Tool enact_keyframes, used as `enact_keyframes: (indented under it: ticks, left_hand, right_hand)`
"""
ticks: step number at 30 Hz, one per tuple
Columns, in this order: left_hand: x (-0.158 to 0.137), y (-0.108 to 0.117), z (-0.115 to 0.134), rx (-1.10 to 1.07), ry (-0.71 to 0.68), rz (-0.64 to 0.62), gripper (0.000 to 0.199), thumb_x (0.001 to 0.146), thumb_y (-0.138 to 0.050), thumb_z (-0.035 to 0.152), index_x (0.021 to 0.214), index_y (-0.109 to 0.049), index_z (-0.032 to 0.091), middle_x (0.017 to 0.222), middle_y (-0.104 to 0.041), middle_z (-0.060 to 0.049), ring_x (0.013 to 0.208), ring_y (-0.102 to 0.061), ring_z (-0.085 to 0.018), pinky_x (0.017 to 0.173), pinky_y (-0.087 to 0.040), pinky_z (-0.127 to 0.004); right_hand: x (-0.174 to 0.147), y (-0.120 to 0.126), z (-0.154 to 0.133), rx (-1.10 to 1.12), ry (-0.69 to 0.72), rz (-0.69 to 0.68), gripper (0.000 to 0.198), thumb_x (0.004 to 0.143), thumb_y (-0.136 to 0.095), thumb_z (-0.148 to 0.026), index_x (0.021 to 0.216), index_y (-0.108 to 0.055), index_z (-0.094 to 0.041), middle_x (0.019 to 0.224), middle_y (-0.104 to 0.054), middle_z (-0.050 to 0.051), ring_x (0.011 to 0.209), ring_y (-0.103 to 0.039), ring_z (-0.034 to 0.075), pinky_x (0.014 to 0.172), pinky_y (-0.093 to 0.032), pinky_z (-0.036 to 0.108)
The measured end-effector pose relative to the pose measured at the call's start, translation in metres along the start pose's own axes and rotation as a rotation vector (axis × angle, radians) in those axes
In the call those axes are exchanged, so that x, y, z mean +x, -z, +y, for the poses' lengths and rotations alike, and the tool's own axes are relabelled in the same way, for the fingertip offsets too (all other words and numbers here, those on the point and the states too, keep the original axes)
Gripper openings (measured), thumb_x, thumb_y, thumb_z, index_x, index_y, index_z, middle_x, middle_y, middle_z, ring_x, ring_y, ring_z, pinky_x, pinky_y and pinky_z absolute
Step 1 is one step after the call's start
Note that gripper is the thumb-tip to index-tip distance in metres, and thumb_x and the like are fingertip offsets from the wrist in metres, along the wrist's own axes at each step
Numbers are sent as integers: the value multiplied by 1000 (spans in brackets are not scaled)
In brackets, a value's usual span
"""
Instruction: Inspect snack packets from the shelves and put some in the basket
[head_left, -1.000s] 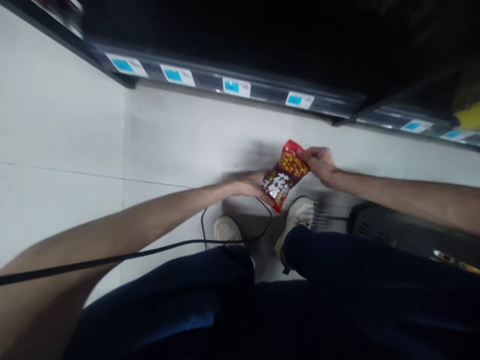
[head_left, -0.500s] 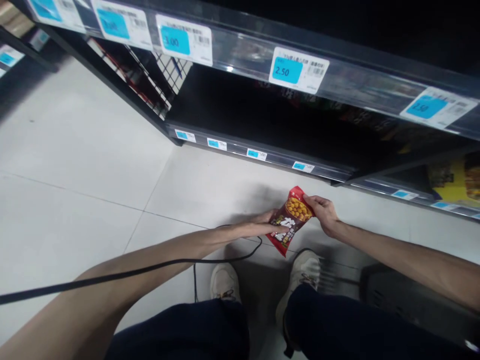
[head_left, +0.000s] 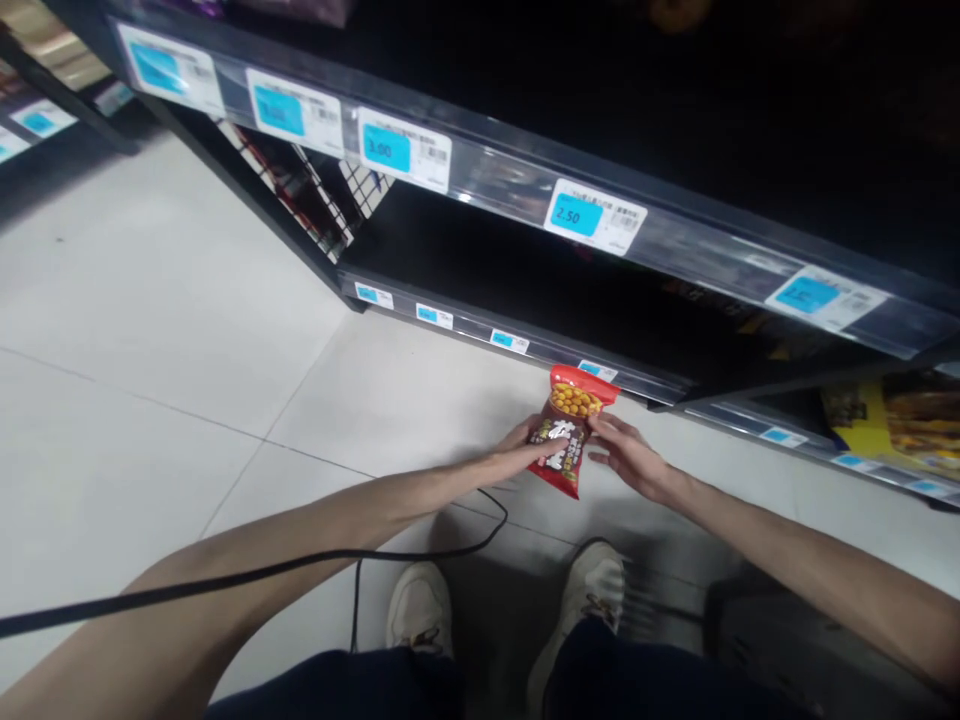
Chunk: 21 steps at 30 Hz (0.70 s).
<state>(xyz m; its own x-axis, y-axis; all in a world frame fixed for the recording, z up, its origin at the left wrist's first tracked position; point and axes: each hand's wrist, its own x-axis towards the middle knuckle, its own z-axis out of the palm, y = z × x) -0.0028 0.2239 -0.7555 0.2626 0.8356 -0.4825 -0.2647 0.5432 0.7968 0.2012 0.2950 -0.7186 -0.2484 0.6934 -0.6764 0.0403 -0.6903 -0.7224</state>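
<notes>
A red and brown snack packet (head_left: 576,440), printed with round golden nuts or balls and white characters, is held above the floor in front of the low shelf. My left hand (head_left: 520,446) grips its left side, thumb across the front and fingers hidden behind. At the packet's right edge is my right hand (head_left: 628,456), its fingers stretched and parted, the fingertips touching or very near the wrapper. The top of the packet overlaps a price label on the bottom shelf edge (head_left: 465,325).
An upper shelf edge with price labels (head_left: 596,217) crosses above my hands. Yellow packets (head_left: 892,420) lie on the lower right shelf. A black cord (head_left: 300,570) loops past my left forearm. A dark, blurred box-like object (head_left: 795,640) stands beside my right leg.
My right hand has moved from the packet's upper right corner down to its side, and its fingers have loosened. The packet has turned more upright, still in my left hand. The view has shifted.
</notes>
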Motion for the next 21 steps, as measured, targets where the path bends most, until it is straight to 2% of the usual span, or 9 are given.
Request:
enact_keyframes:
  ticks: [3,5,8,11,14,16,18,21]
  left_hand:
    - [12,1,2,11,-85,45,68,75,-82,52,130,-60,18,128,-70,-12,117,-66,-28,100,-53,-39]
    - [15,3,1,26,-111,55,70,74,-83,50,130,-60,17,127,-69,-12,118,-65,-29,101,-52,-41]
    - [15,3,-1,84,-100,62,75,68,-87,48,130,-59,18,127,-69,-11,119,-64,-30,100,-52,-42]
    - [13,2,0,87,-104,27,80,63,-90,45,131,-59,17,124,-70,-12,116,-64,-32,96,-53,-43]
    - [13,2,0,-9,-184,-63,85,59,-92,40,134,-57,18,121,-70,-12,114,-65,-31,92,-54,-40]
    - [14,3,-2,-63,-192,-140,84,62,-91,41,134,-56,19,120,-70,-12,112,-66,-30,88,-55,-38]
    - [17,5,-5,-99,-110,-182,84,65,-89,46,137,-53,22,123,-69,-13,111,-66,-30,82,-56,-37]
    - [21,8,-15,-149,77,-186,105,63,-89,50,151,-36,27,129,-65,-14,111,-66,-29,81,-57,-37]
  right_hand:
    - [0,1,-8,-176,-94,-225,39,75,-85,-47,105,-72,-24,110,-74,5,89,-67,16,72,-52,24]
    - [2,1,-13,-247,-110,-292,40,77,-84,-46,109,-72,-25,111,-74,5,93,-69,17,76,-54,27]
    - [4,-3,-18,-276,-81,-282,43,73,-88,-42,108,-72,-25,111,-75,4,100,-70,20,88,-56,33]
    - [6,-11,-21,-324,-42,-230,47,68,-91,-39,106,-72,-22,110,-76,5,98,-71,21,91,-56,36]
    - [9,-19,-28,-384,25,-211,51,65,-92,-37,108,-71,-19,111,-76,7,100,-71,23,93,-55,37]
    - [14,-22,-39,-402,87,-200,55,61,-95,-34,108,-71,-19,110,-77,7,99,-71,24,96,-55,38]
    - [22,-26,-58,-406,168,-179,59,57,-96,-31,108,-70,-21,108,-77,6,97,-72,24,96,-56,39]
    - [43,-35,-92,-407,326,-109,56,58,-95,-31,106,-69,-23,109,-76,5,99,-72,24,98,-56,41]
